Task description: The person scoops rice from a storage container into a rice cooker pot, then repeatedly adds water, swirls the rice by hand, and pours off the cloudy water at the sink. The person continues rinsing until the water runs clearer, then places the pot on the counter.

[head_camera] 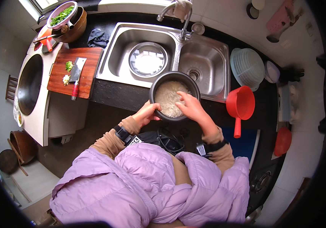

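Observation:
A dark round inner pot (192, 80) sits at the sink's front edge, partly over the right basin. Inside it is rice (167, 97) in cloudy water. My left hand (146, 113) grips the pot's near left rim, thumb on the inside. Over the near right part of the pot is my right hand (192, 107), its fingers spread and curved down at the rice. Whether those fingertips touch the water is hard to tell. They hold nothing that I can see.
The steel sink (103, 69) has a round metal basin (147, 59) on its left and a faucet (184, 32) behind. A red ladle (240, 102) and a plastic colander (247, 67) stand at right. Leftward, a cleaver (78, 68) lies on a wooden board (90, 57), near a wok (30, 84).

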Motion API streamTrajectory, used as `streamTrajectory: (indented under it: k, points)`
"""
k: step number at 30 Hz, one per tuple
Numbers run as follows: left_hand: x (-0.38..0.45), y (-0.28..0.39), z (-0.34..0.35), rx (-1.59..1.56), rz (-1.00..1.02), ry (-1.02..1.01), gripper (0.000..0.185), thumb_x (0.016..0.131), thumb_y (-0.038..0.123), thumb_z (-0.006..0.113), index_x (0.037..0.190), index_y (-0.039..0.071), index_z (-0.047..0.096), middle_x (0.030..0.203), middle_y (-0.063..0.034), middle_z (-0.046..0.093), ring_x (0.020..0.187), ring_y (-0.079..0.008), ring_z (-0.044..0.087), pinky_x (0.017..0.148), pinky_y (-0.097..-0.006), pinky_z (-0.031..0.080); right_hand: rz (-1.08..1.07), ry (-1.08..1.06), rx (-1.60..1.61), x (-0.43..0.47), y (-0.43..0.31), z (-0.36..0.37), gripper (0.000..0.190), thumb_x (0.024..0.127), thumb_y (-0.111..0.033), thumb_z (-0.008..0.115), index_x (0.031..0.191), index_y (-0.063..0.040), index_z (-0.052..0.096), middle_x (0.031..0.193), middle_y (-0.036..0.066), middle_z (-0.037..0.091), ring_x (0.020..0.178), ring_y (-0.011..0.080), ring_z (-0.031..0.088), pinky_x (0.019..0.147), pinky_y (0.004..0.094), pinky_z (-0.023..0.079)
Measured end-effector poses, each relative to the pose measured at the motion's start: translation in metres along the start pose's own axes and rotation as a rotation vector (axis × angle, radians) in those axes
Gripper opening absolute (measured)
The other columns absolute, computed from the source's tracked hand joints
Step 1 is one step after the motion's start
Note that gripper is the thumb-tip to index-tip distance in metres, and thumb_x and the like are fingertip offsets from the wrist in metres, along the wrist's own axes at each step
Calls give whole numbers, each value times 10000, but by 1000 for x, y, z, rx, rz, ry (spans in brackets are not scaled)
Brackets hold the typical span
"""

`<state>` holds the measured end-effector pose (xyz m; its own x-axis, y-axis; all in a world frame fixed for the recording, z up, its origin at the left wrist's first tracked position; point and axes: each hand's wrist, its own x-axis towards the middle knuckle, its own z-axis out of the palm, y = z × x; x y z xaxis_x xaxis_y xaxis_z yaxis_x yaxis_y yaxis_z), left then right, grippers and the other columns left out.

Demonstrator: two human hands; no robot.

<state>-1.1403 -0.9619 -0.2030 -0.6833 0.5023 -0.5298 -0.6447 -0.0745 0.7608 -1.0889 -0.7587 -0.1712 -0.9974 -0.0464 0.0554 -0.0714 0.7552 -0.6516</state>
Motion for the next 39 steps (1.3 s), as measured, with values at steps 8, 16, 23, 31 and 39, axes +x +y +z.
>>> streamTrajectory:
  k: [8, 16, 23, 31, 39]
  points:
    - [-11, 19, -47, 23, 76, -104, 459, 701, 48, 534, 1133, 76, 382, 790, -65, 522, 521, -145, 547, 359, -225, 454, 315, -151, -373, 92, -49, 83, 596, 785, -371, 567, 1179, 32, 372, 1118, 363, 402, 976, 473, 504, 850, 461, 432]
    - [-10, 37, -111, -5, -8, -177, 450, 700, 49, 514, 1129, 79, 378, 801, -74, 558, 557, -136, 573, 369, -218, 462, -243, -546, -496, 83, -73, 110, 347, 692, -205, 602, 1033, -173, 549, 1079, 150, 462, 973, 353, 505, 788, 444, 454]
    - [-19, 51, -128, -10, 10, -182, 504, 693, 40, 507, 1167, 70, 340, 819, -81, 532, 555, -144, 571, 372, -224, 465, -288, -264, -864, 111, -82, 83, 266, 689, -147, 583, 954, -161, 583, 963, 76, 494, 874, 267, 527, 679, 374, 479]
    - [-16, 49, -133, -128, 57, -112, 588, 683, 52, 532, 1226, 102, 311, 860, -71, 524, 616, -136, 556, 386, -249, 475, 166, -231, -804, 142, -94, 108, 403, 838, -395, 470, 1025, -39, 460, 868, 233, 600, 771, 381, 609, 647, 479, 491]
    - [-13, 41, -130, -204, 39, -79, 610, 682, 52, 513, 1233, 170, 280, 896, -81, 494, 634, -155, 524, 380, -253, 443, 476, -354, -203, 129, -90, 147, 464, 848, -382, 438, 1099, 8, 433, 968, 279, 571, 906, 384, 579, 786, 435, 446]
